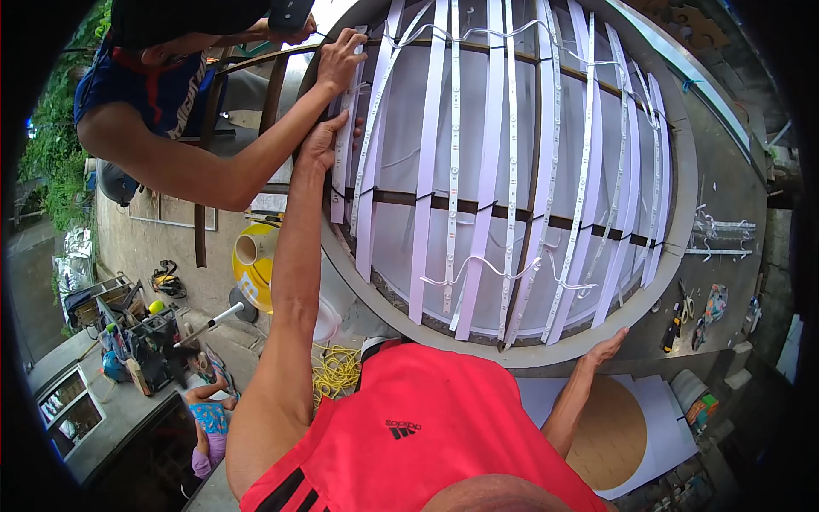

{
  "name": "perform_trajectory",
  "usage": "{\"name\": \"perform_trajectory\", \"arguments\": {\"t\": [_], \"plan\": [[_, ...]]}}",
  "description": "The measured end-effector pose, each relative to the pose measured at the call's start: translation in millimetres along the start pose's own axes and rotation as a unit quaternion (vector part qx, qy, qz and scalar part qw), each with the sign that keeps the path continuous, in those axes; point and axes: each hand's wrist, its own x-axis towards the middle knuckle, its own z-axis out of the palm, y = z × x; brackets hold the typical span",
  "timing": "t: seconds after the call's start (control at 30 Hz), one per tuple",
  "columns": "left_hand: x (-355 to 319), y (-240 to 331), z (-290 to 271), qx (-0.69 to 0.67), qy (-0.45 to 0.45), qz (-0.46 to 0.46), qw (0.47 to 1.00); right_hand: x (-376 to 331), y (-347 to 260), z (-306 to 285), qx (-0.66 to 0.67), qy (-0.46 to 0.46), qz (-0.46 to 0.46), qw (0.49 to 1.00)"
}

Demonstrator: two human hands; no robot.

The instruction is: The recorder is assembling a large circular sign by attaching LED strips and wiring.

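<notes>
A large round sign frame with a pale grey rim lies before me. White backing strips and LED light strips run across it, bound with black ties to dark crossbars. White wires loop between the strips. My left hand is closed around the leftmost white strip, its fingertips showing on the far side. Higher on that strip rests a co-worker's hand. My right hand is open, palm up with fingers stretched, against the rim's lower right edge.
The co-worker leans in at upper left, beside dark metal bars. A yellow bucket and yellow rope lie on the floor at left. Spare LED strips, pliers and scissors are at right.
</notes>
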Motion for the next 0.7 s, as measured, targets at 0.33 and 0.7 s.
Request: {"name": "perform_trajectory", "arguments": {"t": [0.33,0.7], "plan": [[-2.1,2.1,7.0,-0.048,-0.022,0.038,0.998,-10.1,-19.3,2.4,0.062,-0.038,0.043,0.996],[1.1,-0.9,-0.3,-0.008,-0.005,0.002,1.0,-11.1,-23.2,4.2,0.056,-0.043,0.04,0.997]]}}
